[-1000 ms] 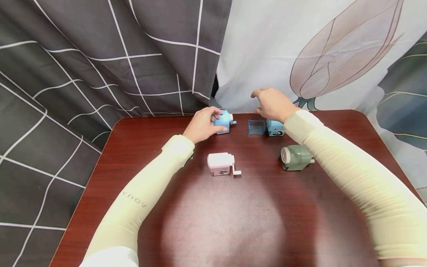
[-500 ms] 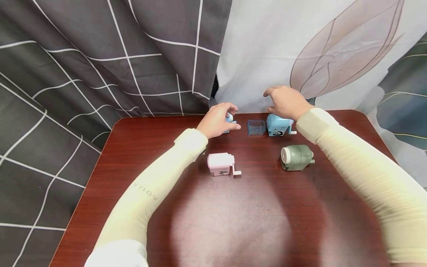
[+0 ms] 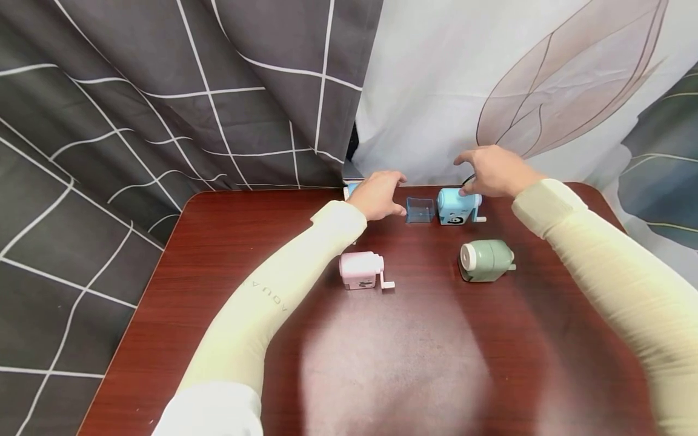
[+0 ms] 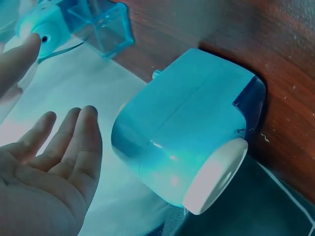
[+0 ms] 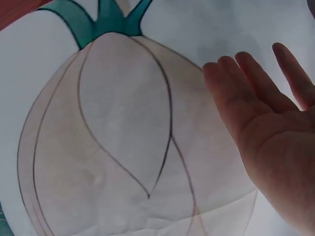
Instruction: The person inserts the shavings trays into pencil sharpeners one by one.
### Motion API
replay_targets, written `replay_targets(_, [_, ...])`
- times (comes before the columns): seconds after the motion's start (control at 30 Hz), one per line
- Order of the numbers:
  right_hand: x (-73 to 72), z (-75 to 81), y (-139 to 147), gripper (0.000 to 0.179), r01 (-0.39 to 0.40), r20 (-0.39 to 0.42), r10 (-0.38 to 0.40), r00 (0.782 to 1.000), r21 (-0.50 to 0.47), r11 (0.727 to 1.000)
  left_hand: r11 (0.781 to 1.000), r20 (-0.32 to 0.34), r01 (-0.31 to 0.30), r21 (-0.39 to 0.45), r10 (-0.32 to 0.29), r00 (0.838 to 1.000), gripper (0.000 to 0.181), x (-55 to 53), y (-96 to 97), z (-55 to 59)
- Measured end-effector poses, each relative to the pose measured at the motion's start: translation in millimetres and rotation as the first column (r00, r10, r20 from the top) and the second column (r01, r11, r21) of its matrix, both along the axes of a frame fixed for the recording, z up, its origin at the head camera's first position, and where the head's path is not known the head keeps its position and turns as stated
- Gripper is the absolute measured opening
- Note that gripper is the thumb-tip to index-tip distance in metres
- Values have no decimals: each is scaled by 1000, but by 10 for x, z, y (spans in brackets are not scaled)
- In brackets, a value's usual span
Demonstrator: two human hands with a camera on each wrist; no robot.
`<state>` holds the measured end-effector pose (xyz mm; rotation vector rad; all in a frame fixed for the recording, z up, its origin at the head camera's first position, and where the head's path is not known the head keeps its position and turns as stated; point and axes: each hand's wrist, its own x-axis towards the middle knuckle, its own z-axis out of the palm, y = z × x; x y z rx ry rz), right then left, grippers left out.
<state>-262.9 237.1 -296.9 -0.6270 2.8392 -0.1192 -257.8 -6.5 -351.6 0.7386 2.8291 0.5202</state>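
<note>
By the surface's [image 3: 234,254] far edge, grips released, left hand [image 3: 376,195] flanks a transparent-blue plastic box [image 3: 419,211], right hand [image 3: 498,171] a boxy light-blue sharpener [image 3: 454,204].

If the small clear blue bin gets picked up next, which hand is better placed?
Probably the left hand: in the head view it is open and close beside the clear blue bin, while the right hand is farther off, by the blue panda sharpener on the bin's other side.

A dark, white-gridded curtain [image 3: 272,121] is hanging far left, a pale, printed curtain [image 3: 431,91] far right; light [image 3: 392,351] is glaring on the near part of the reddish-brown table [image 3: 218,242].
</note>
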Motion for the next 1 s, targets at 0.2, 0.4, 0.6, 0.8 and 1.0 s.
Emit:
replay_targets(0.2, [-13,-19,84,67,-17,25,17,1000,3,1000,993,-5,5,-120,-6,1000,79,-54,103,-64])
replay_targets(0.4, [-19,-46,93,69,-17,34,17,999,-3,1000,969,-71,49,-241,-68,995,74,-94,203,-115])
replay_targets(0.6, [-32,-99,75,72,-12,41,12,999,-8,1000,955,-69,88,-283,-112,991,45,-126,296,-160])
replay_targets(0.8, [-22,-130,85,75,2,47,-2,999,-4,1000,942,-62,113,-315,-140,988,36,-155,368,-215])
replay_targets(1.0, [-1,-168,90,75,3,60,-2,998,-12,1000,936,-48,133,-327,-157,986,35,-175,451,-277])
